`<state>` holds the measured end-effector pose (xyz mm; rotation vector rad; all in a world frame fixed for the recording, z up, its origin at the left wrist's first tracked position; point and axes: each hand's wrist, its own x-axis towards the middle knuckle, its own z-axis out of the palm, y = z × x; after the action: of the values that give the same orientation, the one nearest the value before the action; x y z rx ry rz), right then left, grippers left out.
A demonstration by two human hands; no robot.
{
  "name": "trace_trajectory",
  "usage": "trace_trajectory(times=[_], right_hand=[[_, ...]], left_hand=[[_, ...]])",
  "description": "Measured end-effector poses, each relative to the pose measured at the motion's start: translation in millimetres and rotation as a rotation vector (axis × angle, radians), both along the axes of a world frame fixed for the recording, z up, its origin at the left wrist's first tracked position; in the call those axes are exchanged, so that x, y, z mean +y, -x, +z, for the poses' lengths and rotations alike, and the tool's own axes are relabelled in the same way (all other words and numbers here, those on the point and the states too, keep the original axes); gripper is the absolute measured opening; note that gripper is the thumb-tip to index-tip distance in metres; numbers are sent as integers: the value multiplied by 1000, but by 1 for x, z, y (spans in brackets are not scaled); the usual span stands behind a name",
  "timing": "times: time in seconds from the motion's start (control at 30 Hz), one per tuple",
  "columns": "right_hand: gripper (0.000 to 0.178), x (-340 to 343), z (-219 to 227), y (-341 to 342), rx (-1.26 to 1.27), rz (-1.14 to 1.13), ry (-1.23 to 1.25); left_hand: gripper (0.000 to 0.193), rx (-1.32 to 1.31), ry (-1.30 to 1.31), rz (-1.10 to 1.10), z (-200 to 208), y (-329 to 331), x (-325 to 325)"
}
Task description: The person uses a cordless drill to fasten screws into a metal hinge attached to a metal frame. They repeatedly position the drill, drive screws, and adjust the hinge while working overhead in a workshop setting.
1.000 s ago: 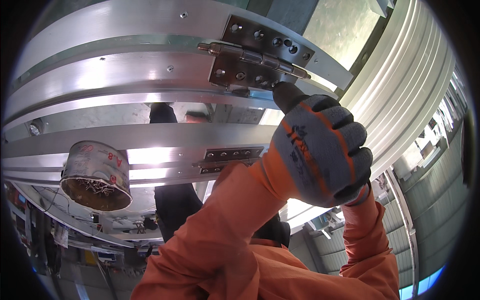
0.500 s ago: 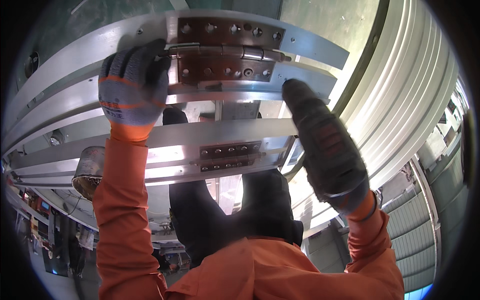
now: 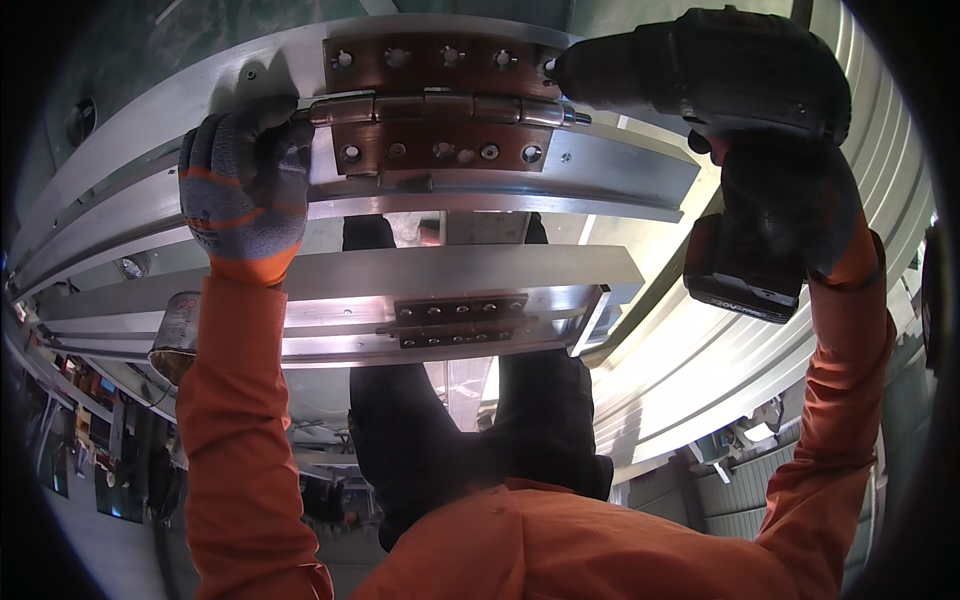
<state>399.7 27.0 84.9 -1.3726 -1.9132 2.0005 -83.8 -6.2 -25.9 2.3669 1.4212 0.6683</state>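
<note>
A reddish-brown metal hinge [image 3: 400,105] lies across two pale metal profiles [image 3: 620,165], its two leaves joined by a knuckle barrel and pierced with several holes. My gloved left hand [image 3: 245,180] is closed at the hinge's left side, its fingertips against the end of the barrel. In my gloved right hand [image 3: 790,200] is a black cordless drill [image 3: 700,70], held level with its nose pointing left. That nose is over the right-end hole of the upper leaf; its bit is hidden, so contact cannot be told.
A second, smaller-looking hinge [image 3: 460,320] sits on the nearer profile [image 3: 470,265]. Left of it stands a worn metal can [image 3: 178,330], close to my left forearm. Long ribbed pale profiles [image 3: 650,400] are stacked along the right side. My legs are below the nearer profiles.
My right hand has raised the drill from beside the lower profile to the upper leaf's right end, turning it level. My left hand stays at the hinge's left side.
</note>
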Motion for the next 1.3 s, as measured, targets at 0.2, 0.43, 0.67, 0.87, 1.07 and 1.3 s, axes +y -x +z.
trace_trajectory(times=[0.2,0.43,0.67,0.87,1.07,1.3], right_hand=[[40,9,2,3,-99,-129,275],[36,3,-4,2,70,-286,272],[35,13,-8,-27,133,-284,242],[41,9,-8,-17,94,-191,290],[45,12,-2,-24,23,-149,276],[48,5,-7,-13,50,-135,263]], left_hand=[[22,16,-19,-19,-3,7,-1],[20,20,-35,-19,-5,6,-1],[20,36,1,-33,-3,10,-1],[19,10,-20,-49,-5,8,-1],[19,35,-35,-52,-6,10,-1],[14,25,-26,-28,-11,12,-2]])
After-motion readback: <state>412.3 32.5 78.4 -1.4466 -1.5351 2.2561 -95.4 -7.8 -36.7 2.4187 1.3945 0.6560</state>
